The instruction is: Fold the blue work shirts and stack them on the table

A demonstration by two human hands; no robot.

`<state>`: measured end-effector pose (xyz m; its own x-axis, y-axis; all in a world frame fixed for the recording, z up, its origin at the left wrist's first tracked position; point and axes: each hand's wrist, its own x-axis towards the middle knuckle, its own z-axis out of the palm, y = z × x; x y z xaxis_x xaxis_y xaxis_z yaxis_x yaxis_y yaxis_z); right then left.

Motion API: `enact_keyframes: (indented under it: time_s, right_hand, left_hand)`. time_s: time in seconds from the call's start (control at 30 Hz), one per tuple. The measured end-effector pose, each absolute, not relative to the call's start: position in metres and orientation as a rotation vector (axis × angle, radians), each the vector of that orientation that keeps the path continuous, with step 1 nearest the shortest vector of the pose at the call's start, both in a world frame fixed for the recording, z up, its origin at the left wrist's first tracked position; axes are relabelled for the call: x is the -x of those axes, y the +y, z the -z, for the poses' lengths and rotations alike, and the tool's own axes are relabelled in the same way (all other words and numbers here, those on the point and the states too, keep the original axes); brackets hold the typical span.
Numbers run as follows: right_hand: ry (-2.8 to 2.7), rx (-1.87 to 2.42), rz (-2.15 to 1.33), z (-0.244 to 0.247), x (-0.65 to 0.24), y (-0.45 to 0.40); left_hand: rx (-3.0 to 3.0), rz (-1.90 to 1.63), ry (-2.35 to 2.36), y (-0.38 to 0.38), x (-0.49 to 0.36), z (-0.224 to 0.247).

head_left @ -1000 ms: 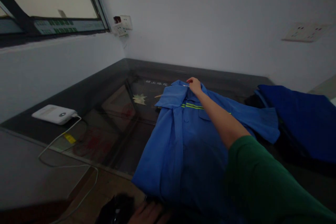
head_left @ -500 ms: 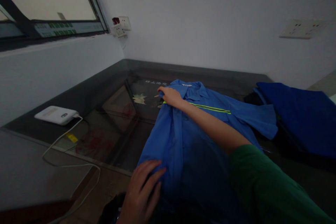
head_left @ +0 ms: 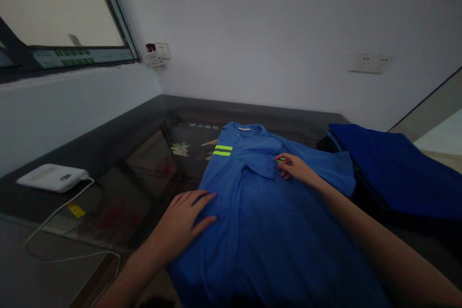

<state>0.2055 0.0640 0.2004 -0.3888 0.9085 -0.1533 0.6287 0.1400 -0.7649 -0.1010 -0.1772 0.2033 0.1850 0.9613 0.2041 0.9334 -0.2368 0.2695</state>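
Blue folded cloth beside shirt, white device apart, left hand splayed, right hand, grip unclear

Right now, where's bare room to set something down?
Widest: dark tabletop between white device and blue shirt. Thin strip behind the shirt, before the back wall. Crowded: right side, where sleeve and folded blue cloth lie close; also the shirt, with left hand and right hand at it.

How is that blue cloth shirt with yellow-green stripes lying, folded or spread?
Partly folded: the blue cloth shirt has one sleeve across its front; the other sleeve sticks out sideways.
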Motion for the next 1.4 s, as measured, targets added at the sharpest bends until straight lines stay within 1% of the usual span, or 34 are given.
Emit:
enact_keyframes:
  time_s: [0.1,0.17,0.23,0.33,0.4,0.5,0.67,0.77,0.83,1.03,1.1,1.3,1.4]
  right_hand:
    - [-2.128,1.465,-0.897,-0.196,-0.208,0.076]
    - [-2.203,1.432,-0.709,-0.198,-0.206,0.083]
    - [-2.264,1.377,-0.573,-0.199,-0.201,0.086]
    - [-2.330,1.272,-0.445,-0.196,-0.188,0.080]
    - [-2.381,1.191,-0.389,-0.191,-0.178,0.073]
    - [-2.457,1.103,-0.360,-0.179,-0.166,0.063]
    - [-2.493,1.132,-0.418,-0.160,-0.161,0.058]
    - [-2.518,1.127,-0.425,-0.156,-0.162,0.058]
    - [-2.556,1.080,-0.391,-0.155,-0.162,0.058]
    - [-2.651,0.925,-0.214,-0.152,-0.161,0.057]
    - [-2.653,0.930,-0.188,-0.151,-0.161,0.057]
    - [-2.582,0.988,-0.150,-0.151,-0.161,0.055]
    - [-2.542,0.976,-0.132,-0.149,-0.162,0.057]
  left_hand:
    - [-2.248,-0.684,1.787,-0.106,0.110,-0.233]
    - [-2.177,-0.834,1.741,-0.047,0.115,-0.239]
    - [-2.090,-0.897,1.740,0.014,0.122,-0.234]
    - [-2.018,-0.907,1.858,0.091,0.130,-0.216]
    - [-2.021,-0.886,1.920,0.128,0.135,-0.204]
    - [-2.092,-0.839,1.860,0.161,0.138,-0.189]
    - [-2.172,-0.769,1.650,0.189,0.149,-0.174]
    - [-2.116,-0.785,1.622,0.201,0.163,-0.172]
    - [-2.091,-0.754,1.623,0.209,0.173,-0.173]
    - [-2.139,-0.506,1.589,0.223,0.191,-0.170]
    - [-2.208,-0.468,1.623,0.220,0.191,-0.167]
    - [-2.682,-0.331,1.892,0.196,0.183,-0.166]
    - [-2.617,-0.526,2.030,0.180,0.171,-0.176]
